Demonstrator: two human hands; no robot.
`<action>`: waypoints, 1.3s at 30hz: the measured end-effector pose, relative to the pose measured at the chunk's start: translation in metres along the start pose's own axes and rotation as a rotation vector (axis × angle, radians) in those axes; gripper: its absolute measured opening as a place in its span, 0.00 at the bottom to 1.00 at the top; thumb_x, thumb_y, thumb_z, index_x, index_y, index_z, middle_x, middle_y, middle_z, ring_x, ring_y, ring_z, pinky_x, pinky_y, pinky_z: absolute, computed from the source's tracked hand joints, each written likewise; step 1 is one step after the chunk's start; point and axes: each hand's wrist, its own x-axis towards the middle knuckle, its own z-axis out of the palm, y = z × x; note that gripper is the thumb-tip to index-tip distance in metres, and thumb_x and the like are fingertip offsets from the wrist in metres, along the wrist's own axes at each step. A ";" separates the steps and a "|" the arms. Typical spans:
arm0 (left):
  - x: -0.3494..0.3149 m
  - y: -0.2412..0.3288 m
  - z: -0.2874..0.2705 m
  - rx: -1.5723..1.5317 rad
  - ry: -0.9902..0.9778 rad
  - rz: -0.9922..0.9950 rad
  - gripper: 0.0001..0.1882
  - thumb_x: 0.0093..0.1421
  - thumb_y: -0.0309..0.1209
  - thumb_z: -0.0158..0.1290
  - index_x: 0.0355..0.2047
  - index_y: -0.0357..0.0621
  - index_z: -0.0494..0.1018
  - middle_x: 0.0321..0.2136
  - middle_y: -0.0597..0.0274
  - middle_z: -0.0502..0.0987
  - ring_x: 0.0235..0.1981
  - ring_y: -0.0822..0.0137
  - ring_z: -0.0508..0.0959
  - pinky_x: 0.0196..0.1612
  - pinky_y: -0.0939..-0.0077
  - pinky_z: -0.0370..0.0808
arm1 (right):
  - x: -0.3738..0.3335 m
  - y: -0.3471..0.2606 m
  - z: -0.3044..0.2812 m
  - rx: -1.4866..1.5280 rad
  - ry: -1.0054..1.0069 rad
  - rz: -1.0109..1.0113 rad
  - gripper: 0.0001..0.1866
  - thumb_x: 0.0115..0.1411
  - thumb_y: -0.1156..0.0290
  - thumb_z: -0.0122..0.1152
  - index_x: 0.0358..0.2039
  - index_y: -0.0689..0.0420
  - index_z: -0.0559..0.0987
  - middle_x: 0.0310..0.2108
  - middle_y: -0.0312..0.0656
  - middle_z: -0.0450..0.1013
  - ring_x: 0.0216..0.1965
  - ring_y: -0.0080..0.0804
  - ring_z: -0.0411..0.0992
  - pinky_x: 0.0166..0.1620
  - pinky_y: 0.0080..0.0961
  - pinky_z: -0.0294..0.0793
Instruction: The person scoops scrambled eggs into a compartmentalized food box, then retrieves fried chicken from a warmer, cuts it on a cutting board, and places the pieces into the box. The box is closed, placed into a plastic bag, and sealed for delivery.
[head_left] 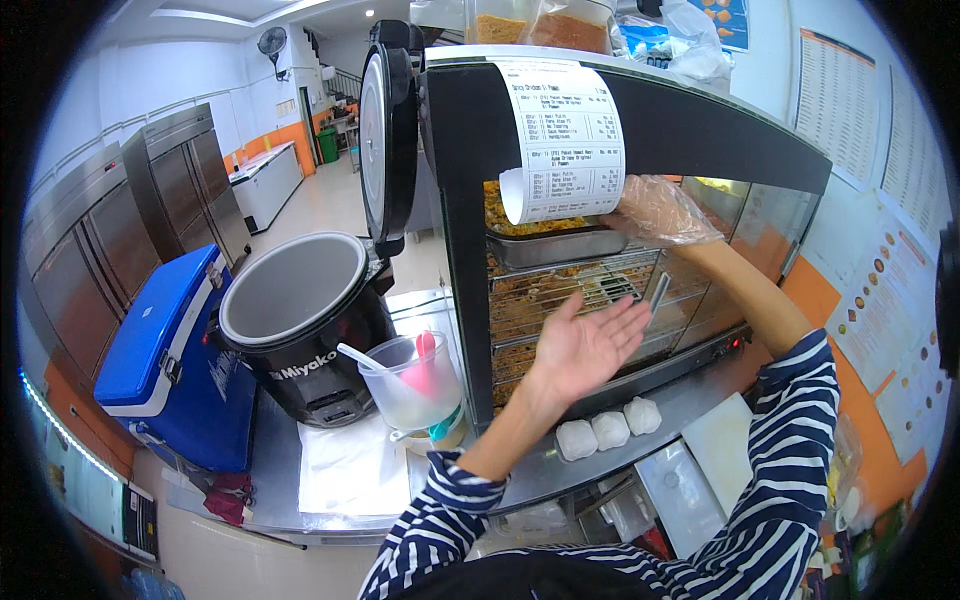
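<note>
Head-worn left fisheye, wide view: faces down and forward, near display cabinet point(700, 128).

Rice cooker point(345, 370) between cool box point(180, 350) and display cabinet point(735, 138); tray point(550, 253) inside

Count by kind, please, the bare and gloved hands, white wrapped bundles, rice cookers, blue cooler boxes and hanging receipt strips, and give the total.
Bare left hand: 1
Gloved right hand: 1
White wrapped bundles: 3
Rice cooker: 1
Blue cooler box: 1
Hanging receipt strip: 1
Total: 8
</note>
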 end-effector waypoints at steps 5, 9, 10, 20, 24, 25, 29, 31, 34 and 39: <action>0.021 0.024 0.042 -0.162 0.109 0.004 0.34 0.61 0.50 0.17 0.56 0.30 0.42 0.58 0.41 0.45 0.60 0.54 0.46 0.61 0.62 0.43 | -0.007 0.007 0.005 -0.061 0.126 -0.159 0.14 0.50 0.66 0.54 0.39 0.54 0.71 0.25 0.48 0.71 0.26 0.45 0.72 0.30 0.36 0.72; 0.035 0.033 0.044 -0.232 0.151 -0.036 0.37 0.59 0.54 0.19 0.54 0.28 0.46 0.56 0.44 0.49 0.60 0.56 0.48 0.60 0.62 0.44 | -0.020 0.003 0.005 -0.174 0.350 -0.290 0.22 0.44 0.70 0.56 0.44 0.50 0.69 0.31 0.45 0.69 0.30 0.40 0.71 0.29 0.33 0.72; 0.038 0.034 0.042 -0.245 0.119 -0.033 0.37 0.59 0.54 0.19 0.54 0.28 0.46 0.56 0.44 0.50 0.59 0.56 0.48 0.61 0.62 0.44 | -0.023 0.001 0.006 -0.238 0.416 -0.313 0.24 0.43 0.71 0.56 0.45 0.49 0.69 0.33 0.44 0.69 0.31 0.39 0.71 0.29 0.32 0.72; 0.042 0.041 0.047 -0.148 0.079 0.035 0.29 0.63 0.43 0.19 0.56 0.31 0.40 0.57 0.44 0.46 0.60 0.54 0.46 0.61 0.61 0.43 | -0.037 -0.010 0.013 -0.382 0.702 -0.195 0.19 0.42 0.68 0.59 0.38 0.44 0.72 0.32 0.36 0.69 0.34 0.31 0.71 0.29 0.24 0.72; 0.041 0.036 0.052 0.011 0.111 0.131 0.27 0.64 0.40 0.20 0.56 0.31 0.41 0.57 0.46 0.47 0.59 0.55 0.48 0.61 0.61 0.45 | -0.047 -0.015 0.002 -0.367 0.685 -0.169 0.20 0.41 0.70 0.59 0.38 0.43 0.72 0.32 0.36 0.70 0.34 0.32 0.71 0.31 0.25 0.73; 0.040 0.033 0.051 0.016 0.124 0.134 0.27 0.64 0.39 0.20 0.56 0.32 0.41 0.57 0.46 0.47 0.59 0.55 0.49 0.61 0.61 0.45 | -0.052 -0.019 0.000 -0.392 0.691 -0.165 0.20 0.41 0.71 0.59 0.39 0.43 0.72 0.32 0.36 0.70 0.34 0.32 0.71 0.31 0.26 0.73; 0.039 0.015 0.046 0.083 0.036 0.165 0.26 0.64 0.39 0.20 0.57 0.35 0.43 0.56 0.47 0.51 0.58 0.55 0.51 0.60 0.61 0.47 | -0.093 -0.029 -0.015 -0.337 0.536 -0.056 0.23 0.41 0.71 0.60 0.42 0.45 0.71 0.37 0.38 0.69 0.36 0.36 0.70 0.35 0.30 0.72; 0.041 0.004 0.041 0.082 0.028 0.146 0.25 0.64 0.39 0.20 0.56 0.35 0.46 0.55 0.48 0.55 0.57 0.55 0.53 0.60 0.61 0.48 | -0.120 -0.029 -0.022 -0.344 0.451 0.010 0.23 0.40 0.72 0.60 0.41 0.46 0.72 0.38 0.39 0.70 0.37 0.37 0.70 0.36 0.31 0.72; 0.056 -0.026 0.018 0.068 0.178 0.060 0.25 0.63 0.40 0.20 0.54 0.34 0.51 0.54 0.48 0.56 0.57 0.56 0.55 0.59 0.62 0.50 | -0.181 -0.024 -0.026 -0.304 0.412 0.100 0.24 0.39 0.75 0.60 0.41 0.47 0.72 0.40 0.42 0.69 0.38 0.39 0.70 0.38 0.31 0.72; 0.087 -0.127 -0.079 -0.120 -0.157 -0.513 0.26 0.63 0.41 0.24 0.46 0.31 0.61 0.48 0.48 0.66 0.52 0.56 0.64 0.52 0.64 0.63 | -0.316 -0.016 0.002 -0.354 0.282 0.381 0.26 0.38 0.76 0.57 0.43 0.46 0.72 0.38 0.37 0.69 0.35 0.34 0.69 0.35 0.28 0.71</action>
